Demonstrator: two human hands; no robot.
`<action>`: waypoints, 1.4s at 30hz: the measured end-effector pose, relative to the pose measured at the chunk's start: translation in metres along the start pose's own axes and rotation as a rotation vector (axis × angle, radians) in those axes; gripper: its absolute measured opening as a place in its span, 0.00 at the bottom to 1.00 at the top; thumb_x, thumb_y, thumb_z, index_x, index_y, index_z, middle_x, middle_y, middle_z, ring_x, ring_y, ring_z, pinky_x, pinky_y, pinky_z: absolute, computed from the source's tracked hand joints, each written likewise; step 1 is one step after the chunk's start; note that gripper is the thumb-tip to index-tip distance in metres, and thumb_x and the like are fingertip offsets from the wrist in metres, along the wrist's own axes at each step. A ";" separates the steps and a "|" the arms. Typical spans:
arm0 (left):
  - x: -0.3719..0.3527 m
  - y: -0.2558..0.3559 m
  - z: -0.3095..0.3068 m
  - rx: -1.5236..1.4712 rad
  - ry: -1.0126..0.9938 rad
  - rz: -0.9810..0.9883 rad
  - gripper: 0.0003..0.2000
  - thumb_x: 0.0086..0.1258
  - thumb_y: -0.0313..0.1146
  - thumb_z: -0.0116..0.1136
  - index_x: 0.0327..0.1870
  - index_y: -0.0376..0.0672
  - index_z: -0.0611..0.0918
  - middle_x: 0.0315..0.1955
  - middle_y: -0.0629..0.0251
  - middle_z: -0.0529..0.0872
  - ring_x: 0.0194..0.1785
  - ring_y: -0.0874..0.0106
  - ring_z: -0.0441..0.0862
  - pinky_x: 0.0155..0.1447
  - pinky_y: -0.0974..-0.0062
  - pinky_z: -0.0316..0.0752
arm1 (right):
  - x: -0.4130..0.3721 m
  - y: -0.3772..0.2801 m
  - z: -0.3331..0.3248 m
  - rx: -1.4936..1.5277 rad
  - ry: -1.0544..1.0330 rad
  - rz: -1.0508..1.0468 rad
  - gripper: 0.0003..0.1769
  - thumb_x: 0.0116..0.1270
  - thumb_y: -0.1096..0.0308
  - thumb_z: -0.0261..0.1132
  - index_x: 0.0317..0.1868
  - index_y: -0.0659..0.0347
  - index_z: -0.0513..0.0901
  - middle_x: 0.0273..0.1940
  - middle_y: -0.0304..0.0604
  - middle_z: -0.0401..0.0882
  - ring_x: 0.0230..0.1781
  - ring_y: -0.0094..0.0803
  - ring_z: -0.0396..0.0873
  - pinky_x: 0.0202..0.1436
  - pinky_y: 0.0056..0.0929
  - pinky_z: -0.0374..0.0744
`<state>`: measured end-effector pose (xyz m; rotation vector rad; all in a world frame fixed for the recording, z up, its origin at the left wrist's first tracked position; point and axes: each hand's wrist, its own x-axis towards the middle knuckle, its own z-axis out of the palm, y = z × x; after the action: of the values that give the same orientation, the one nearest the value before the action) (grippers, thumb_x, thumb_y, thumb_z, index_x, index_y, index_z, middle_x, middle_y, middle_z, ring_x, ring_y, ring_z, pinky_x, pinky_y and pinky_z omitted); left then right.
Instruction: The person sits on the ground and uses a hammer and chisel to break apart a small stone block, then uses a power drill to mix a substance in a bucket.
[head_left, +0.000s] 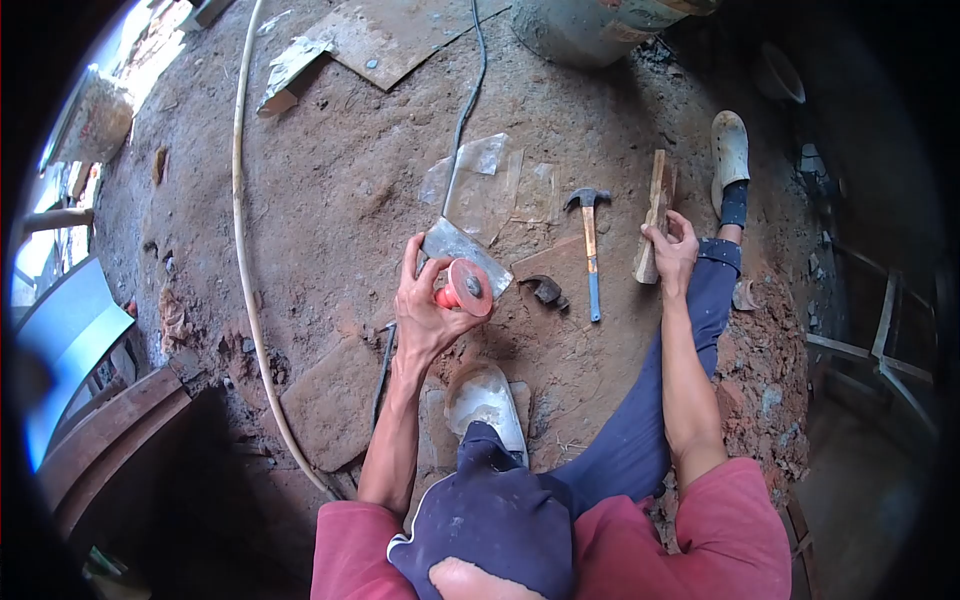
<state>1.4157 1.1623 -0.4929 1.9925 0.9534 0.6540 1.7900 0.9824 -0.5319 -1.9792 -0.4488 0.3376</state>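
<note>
My left hand (428,305) is closed round the red handle of a hand tool with a flat grey metal blade (462,255); a round reddish disc (470,287) forms the handle's near end. To the right, my right hand (674,250) grips a rough piece of wood (655,215) near its lower end. Between my hands a claw hammer (591,250) lies on the dirt, its head away from me and its blue grip toward me. Beside the blade rests a small dark curved metal piece (545,291).
Clear plastic scraps (480,160) and a flat board (390,40) lie ahead. A pale hose (240,200) runs down the left, a dark cable (466,110) nearer the middle. A large bucket (580,35) stands at the top. Metal frames (885,320) are at the right.
</note>
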 end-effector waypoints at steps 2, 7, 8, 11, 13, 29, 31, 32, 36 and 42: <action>0.002 0.001 0.006 -0.061 -0.029 -0.046 0.31 0.35 0.42 0.82 0.43 0.37 0.82 0.65 0.40 0.68 0.68 0.49 0.71 0.59 0.57 0.78 | -0.011 -0.010 -0.003 -0.237 0.058 -0.023 0.34 0.47 0.69 0.79 0.55 0.70 0.77 0.48 0.52 0.82 0.43 0.34 0.83 0.46 0.28 0.82; 0.005 0.002 0.014 -0.061 -0.060 -0.035 0.31 0.36 0.42 0.82 0.43 0.36 0.83 0.66 0.40 0.67 0.66 0.50 0.73 0.58 0.58 0.80 | -0.015 -0.009 0.011 -0.200 0.018 -0.009 0.38 0.45 0.64 0.80 0.57 0.69 0.75 0.47 0.53 0.80 0.43 0.35 0.83 0.45 0.29 0.81; 0.005 0.001 0.016 -0.050 -0.069 -0.027 0.31 0.36 0.43 0.82 0.43 0.36 0.83 0.66 0.40 0.67 0.65 0.50 0.74 0.58 0.58 0.79 | -0.011 0.001 0.014 -0.201 0.033 -0.008 0.39 0.44 0.64 0.80 0.57 0.69 0.75 0.47 0.53 0.80 0.43 0.35 0.82 0.46 0.30 0.81; 0.005 0.003 0.019 -0.063 -0.080 -0.047 0.32 0.36 0.43 0.82 0.44 0.36 0.83 0.66 0.42 0.67 0.65 0.50 0.74 0.59 0.57 0.78 | -0.009 0.003 0.023 -0.196 0.092 0.021 0.41 0.43 0.61 0.82 0.57 0.69 0.75 0.46 0.53 0.80 0.43 0.38 0.81 0.47 0.32 0.80; 0.003 0.004 0.018 -0.048 -0.082 -0.027 0.33 0.35 0.45 0.83 0.44 0.35 0.83 0.66 0.43 0.67 0.65 0.50 0.74 0.61 0.57 0.77 | -0.013 -0.008 0.028 -0.325 0.199 0.151 0.43 0.42 0.58 0.82 0.57 0.68 0.74 0.46 0.54 0.79 0.44 0.40 0.80 0.48 0.34 0.79; -0.001 0.002 0.019 -0.077 -0.116 -0.067 0.35 0.34 0.45 0.84 0.44 0.34 0.82 0.66 0.43 0.68 0.67 0.52 0.72 0.64 0.59 0.74 | -0.039 -0.001 -0.004 -0.622 0.269 -0.054 0.34 0.43 0.59 0.80 0.51 0.63 0.79 0.44 0.51 0.82 0.44 0.45 0.81 0.49 0.37 0.78; 0.000 0.003 0.020 -0.090 -0.124 -0.070 0.34 0.34 0.45 0.84 0.43 0.34 0.83 0.66 0.43 0.68 0.67 0.51 0.72 0.64 0.59 0.73 | -0.045 -0.003 -0.006 -0.567 0.266 -0.077 0.34 0.42 0.59 0.80 0.50 0.63 0.79 0.43 0.51 0.82 0.45 0.47 0.80 0.51 0.39 0.77; 0.000 0.003 0.021 -0.073 -0.124 -0.059 0.34 0.34 0.45 0.84 0.43 0.34 0.83 0.66 0.43 0.68 0.67 0.51 0.72 0.64 0.60 0.73 | -0.050 -0.005 -0.006 -0.573 0.255 -0.099 0.33 0.43 0.60 0.80 0.49 0.63 0.79 0.44 0.51 0.82 0.44 0.46 0.80 0.51 0.38 0.77; 0.003 0.004 0.028 -0.106 -0.153 -0.062 0.32 0.36 0.43 0.82 0.44 0.34 0.83 0.67 0.42 0.67 0.67 0.52 0.72 0.65 0.59 0.73 | -0.064 -0.023 0.006 -0.501 0.175 -0.053 0.32 0.44 0.60 0.80 0.49 0.64 0.80 0.44 0.50 0.83 0.42 0.42 0.82 0.48 0.36 0.79; 0.012 0.013 0.033 -0.071 -0.143 0.022 0.29 0.36 0.38 0.80 0.45 0.39 0.83 0.67 0.42 0.65 0.59 0.49 0.80 0.53 0.59 0.82 | -0.053 -0.041 0.056 -0.276 -0.018 -0.149 0.32 0.46 0.59 0.80 0.50 0.63 0.80 0.45 0.49 0.85 0.43 0.37 0.84 0.47 0.33 0.81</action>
<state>1.4513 1.1529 -0.4981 1.9607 0.8124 0.5418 1.7125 1.0198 -0.5165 -2.1944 -0.6809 0.2076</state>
